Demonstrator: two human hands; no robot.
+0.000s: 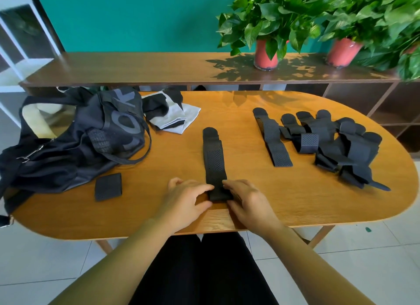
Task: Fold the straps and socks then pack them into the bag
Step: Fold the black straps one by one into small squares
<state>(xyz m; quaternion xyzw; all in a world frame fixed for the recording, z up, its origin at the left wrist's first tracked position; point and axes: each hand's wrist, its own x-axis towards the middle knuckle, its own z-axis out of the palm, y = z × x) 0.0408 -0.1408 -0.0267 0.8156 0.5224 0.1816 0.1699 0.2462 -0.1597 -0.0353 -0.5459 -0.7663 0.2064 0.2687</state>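
Note:
A long black perforated strap (213, 154) lies stretched away from me on the wooden table (284, 198). My left hand (185, 200) and my right hand (246, 200) pinch its near end from either side, where it is rolled or folded over. A folded strap (108, 186) lies flat to the left, beside the black bag (75, 141), whose mouth gapes at the far left. Black, grey and white socks (169, 114) are heaped behind the bag. Several unfolded straps (322, 141) are spread and piled at the right.
Behind the table runs a long wooden shelf unit (136, 68) with two potted plants in red pots (266, 54) at its right. A white rack (20, 43) stands at the far left. My dark-trousered legs are under the table's near edge.

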